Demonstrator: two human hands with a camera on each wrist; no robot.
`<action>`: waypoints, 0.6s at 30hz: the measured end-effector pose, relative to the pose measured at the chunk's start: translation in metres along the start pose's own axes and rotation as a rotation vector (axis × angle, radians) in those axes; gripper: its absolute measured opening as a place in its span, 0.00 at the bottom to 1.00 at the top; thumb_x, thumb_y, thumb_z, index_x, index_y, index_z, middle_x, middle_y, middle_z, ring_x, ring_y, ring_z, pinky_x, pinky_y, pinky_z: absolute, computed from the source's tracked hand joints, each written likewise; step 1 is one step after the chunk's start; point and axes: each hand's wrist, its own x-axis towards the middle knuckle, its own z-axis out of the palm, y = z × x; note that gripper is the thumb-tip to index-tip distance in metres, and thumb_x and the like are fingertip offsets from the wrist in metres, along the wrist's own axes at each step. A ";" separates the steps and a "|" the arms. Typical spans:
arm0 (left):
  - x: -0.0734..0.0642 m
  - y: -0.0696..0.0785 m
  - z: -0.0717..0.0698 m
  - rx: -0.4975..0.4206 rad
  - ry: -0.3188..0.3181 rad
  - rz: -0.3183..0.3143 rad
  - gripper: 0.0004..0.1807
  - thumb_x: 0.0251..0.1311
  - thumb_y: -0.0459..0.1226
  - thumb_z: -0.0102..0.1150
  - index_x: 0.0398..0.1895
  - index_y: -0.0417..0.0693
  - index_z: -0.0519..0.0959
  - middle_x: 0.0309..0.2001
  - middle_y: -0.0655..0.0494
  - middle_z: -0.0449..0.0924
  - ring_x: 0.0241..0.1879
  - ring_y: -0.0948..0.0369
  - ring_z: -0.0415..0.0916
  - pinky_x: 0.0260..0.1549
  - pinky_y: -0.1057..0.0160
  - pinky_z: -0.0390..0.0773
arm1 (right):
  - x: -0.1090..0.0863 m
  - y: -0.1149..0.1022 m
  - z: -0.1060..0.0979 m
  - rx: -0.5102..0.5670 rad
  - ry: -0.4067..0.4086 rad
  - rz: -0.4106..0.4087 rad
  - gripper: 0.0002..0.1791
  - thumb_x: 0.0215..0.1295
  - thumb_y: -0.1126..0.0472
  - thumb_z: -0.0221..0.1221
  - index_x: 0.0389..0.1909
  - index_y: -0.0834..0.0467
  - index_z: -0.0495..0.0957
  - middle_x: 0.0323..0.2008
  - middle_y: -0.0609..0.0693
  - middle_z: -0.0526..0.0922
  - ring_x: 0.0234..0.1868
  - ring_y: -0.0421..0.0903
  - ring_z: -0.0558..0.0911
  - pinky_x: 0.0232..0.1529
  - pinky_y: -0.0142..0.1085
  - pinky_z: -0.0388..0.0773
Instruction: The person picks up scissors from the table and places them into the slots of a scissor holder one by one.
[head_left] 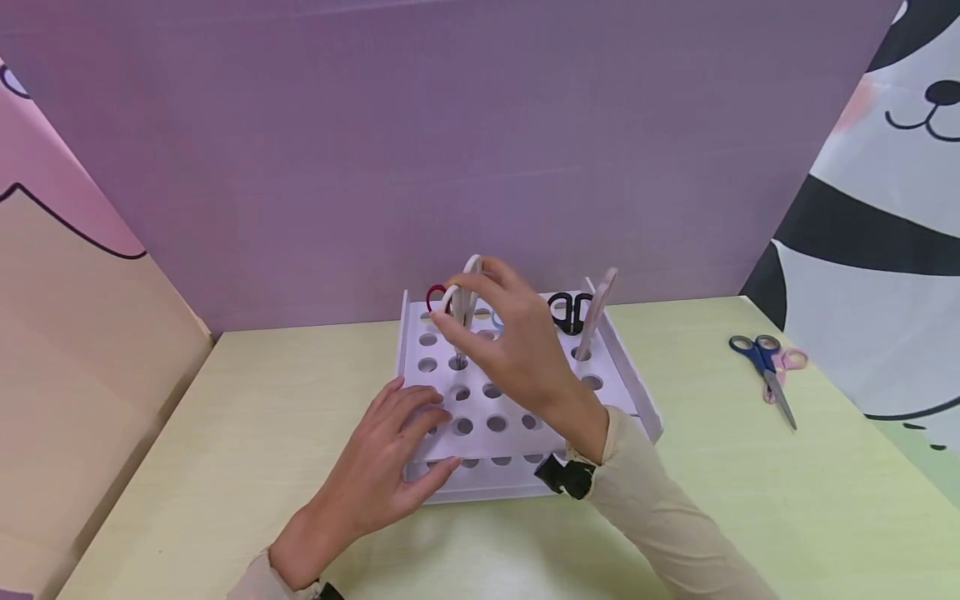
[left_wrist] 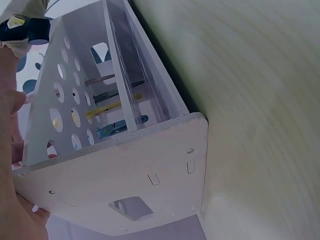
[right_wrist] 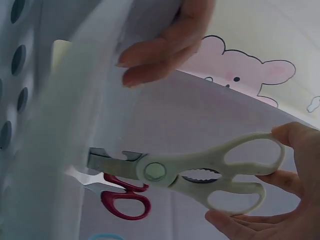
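White kitchen scissors point blades down at a hole in the white perforated rack. My right hand pinches their handle loops between thumb and fingers. In the right wrist view the blade tips pass behind the rack's edge. My left hand rests on the rack's front left corner with its fingers spread over the holes. Red-handled scissors stand in the rack behind the white pair. Black-handled scissors and pale pink ones stand in holes on the right side.
Blue-handled scissors lie on the table's right side, over pink ones. Under the rack's top, a yellow piece and a blue piece hang down. A purple backdrop rises behind the table.
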 end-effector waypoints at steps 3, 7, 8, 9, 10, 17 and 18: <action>0.001 0.000 0.000 0.004 0.007 0.007 0.21 0.65 0.52 0.58 0.46 0.44 0.81 0.53 0.51 0.77 0.57 0.54 0.73 0.70 0.43 0.59 | -0.002 0.002 0.006 -0.032 -0.077 0.077 0.20 0.63 0.50 0.66 0.51 0.57 0.82 0.49 0.51 0.77 0.47 0.46 0.78 0.47 0.40 0.80; 0.002 -0.001 -0.001 0.007 0.015 0.022 0.21 0.65 0.52 0.58 0.45 0.44 0.81 0.52 0.50 0.77 0.56 0.54 0.73 0.69 0.43 0.60 | -0.003 0.001 0.010 -0.079 -0.117 0.144 0.23 0.64 0.48 0.65 0.54 0.57 0.81 0.52 0.53 0.77 0.49 0.47 0.79 0.49 0.44 0.81; 0.003 -0.001 -0.002 0.005 0.021 0.027 0.21 0.65 0.52 0.58 0.45 0.43 0.81 0.52 0.50 0.77 0.56 0.54 0.73 0.69 0.43 0.60 | -0.002 0.000 0.010 -0.081 -0.115 0.148 0.23 0.64 0.48 0.65 0.54 0.57 0.81 0.53 0.53 0.77 0.49 0.48 0.79 0.49 0.44 0.81; 0.003 -0.001 -0.002 0.004 0.027 0.030 0.21 0.65 0.52 0.59 0.45 0.43 0.81 0.52 0.50 0.77 0.56 0.54 0.73 0.69 0.43 0.61 | -0.001 0.000 0.011 -0.079 -0.116 0.151 0.23 0.64 0.48 0.65 0.54 0.57 0.81 0.53 0.53 0.76 0.48 0.48 0.79 0.48 0.44 0.81; 0.004 -0.001 -0.002 0.000 0.035 0.034 0.20 0.64 0.51 0.59 0.45 0.43 0.81 0.52 0.50 0.77 0.56 0.54 0.73 0.69 0.42 0.61 | 0.000 -0.001 0.012 -0.077 -0.121 0.154 0.23 0.64 0.48 0.65 0.54 0.57 0.81 0.54 0.53 0.76 0.49 0.48 0.79 0.48 0.44 0.81; 0.004 -0.001 0.000 -0.013 0.042 0.036 0.21 0.65 0.51 0.59 0.44 0.42 0.81 0.51 0.49 0.78 0.54 0.54 0.74 0.67 0.42 0.62 | -0.001 0.000 0.015 -0.058 -0.123 0.157 0.21 0.64 0.50 0.65 0.54 0.58 0.81 0.55 0.54 0.76 0.50 0.48 0.79 0.49 0.42 0.81; 0.003 0.000 0.001 -0.012 0.039 0.033 0.21 0.65 0.52 0.58 0.44 0.42 0.81 0.51 0.49 0.78 0.55 0.54 0.74 0.68 0.42 0.62 | -0.002 0.001 0.015 -0.064 -0.109 0.156 0.21 0.64 0.50 0.65 0.53 0.58 0.81 0.54 0.54 0.76 0.50 0.48 0.79 0.49 0.42 0.81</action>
